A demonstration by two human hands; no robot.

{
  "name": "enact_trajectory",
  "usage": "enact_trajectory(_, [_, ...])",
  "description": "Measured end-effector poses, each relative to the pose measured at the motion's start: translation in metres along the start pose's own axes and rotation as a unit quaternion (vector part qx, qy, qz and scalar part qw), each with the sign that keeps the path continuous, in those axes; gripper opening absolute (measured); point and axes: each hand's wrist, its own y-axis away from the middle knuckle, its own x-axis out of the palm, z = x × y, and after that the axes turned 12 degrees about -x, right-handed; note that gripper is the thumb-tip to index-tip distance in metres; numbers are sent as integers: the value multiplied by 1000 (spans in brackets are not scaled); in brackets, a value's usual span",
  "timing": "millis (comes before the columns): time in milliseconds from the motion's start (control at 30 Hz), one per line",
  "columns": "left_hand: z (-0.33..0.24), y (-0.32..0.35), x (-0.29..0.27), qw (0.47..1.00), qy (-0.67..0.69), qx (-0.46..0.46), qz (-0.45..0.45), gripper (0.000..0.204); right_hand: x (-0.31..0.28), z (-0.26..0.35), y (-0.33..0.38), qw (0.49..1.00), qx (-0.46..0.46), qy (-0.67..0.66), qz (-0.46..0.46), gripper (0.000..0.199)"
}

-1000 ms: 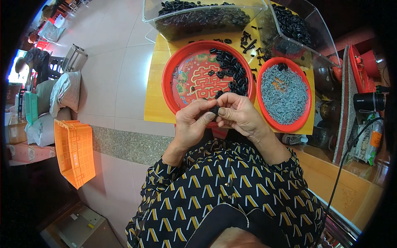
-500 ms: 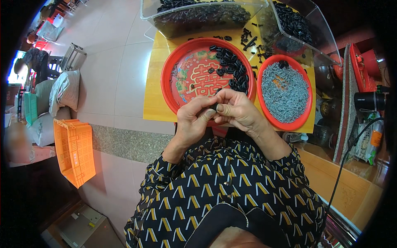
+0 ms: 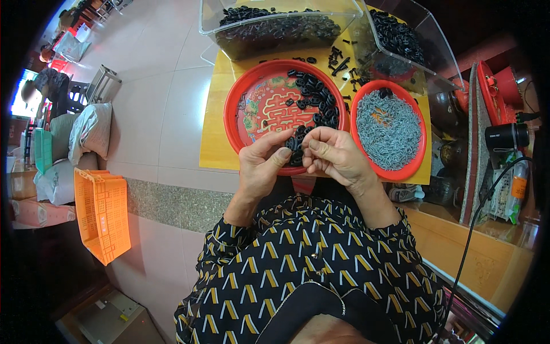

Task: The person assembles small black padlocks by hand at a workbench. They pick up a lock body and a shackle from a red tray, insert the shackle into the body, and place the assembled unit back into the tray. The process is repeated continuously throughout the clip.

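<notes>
Above the near rim of a round red tray [image 3: 229, 117] with a patterned floor, my two hands are slightly apart. My left hand [image 3: 260, 163] has its thumb and forefinger spread beside small black oval plastic parts [image 3: 296, 144]; nothing is plainly held in it. Thumb and fingers of my right hand [image 3: 338, 155] are pinched together at the right of those parts; whatever is between them is too small to make out. More black oval parts [image 3: 321, 94] are heaped along the tray's right side. On the right, a red oval tray [image 3: 423, 140] holds many small grey metal screws [image 3: 389, 132].
Two clear plastic bins, one at the back [image 3: 281, 22] and one at the back right [image 3: 424, 63], contain black parts. Loose black pieces [image 3: 341, 66] lie on the yellow table [image 3: 215, 146]. An orange crate [image 3: 103, 212] stands on the floor at left; a black cable [image 3: 478, 218] hangs at right.
My hands, which were together at the fingertips around a small black part, have moved apart. Black parts near the tray's front rim now show between them. The view has shifted slightly.
</notes>
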Motion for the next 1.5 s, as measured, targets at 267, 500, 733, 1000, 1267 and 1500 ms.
enact_trajectory(267, [-5, 7, 11, 981, -169, 92, 2, 31, 19, 1, 15, 994, -24, 107, -7, 13])
enact_trajectory(500, [-5, 49, 15, 960, -260, -59, 87, 26, 9, 47, 17, 975, -96, 194, -50, 12])
enact_trajectory(733, [90, 18, -14, 895, -267, -353, 53, 17, -16, 159, -21, 917, -365, 72, -147, 11])
enact_trajectory(1000, [184, -35, -18, 873, 160, -458, -55, 24, 7, 53, 29, 966, -134, 205, -79, 10])
enact_trajectory(1267, [176, -37, -15, 870, 170, -463, -14, 23, -7, 42, 34, 968, -88, 211, -107, 11])
enact_trajectory(1500, [166, -38, -16, 873, 173, -456, -2, 22, 4, 33, 21, 969, -61, 227, -80, 10])
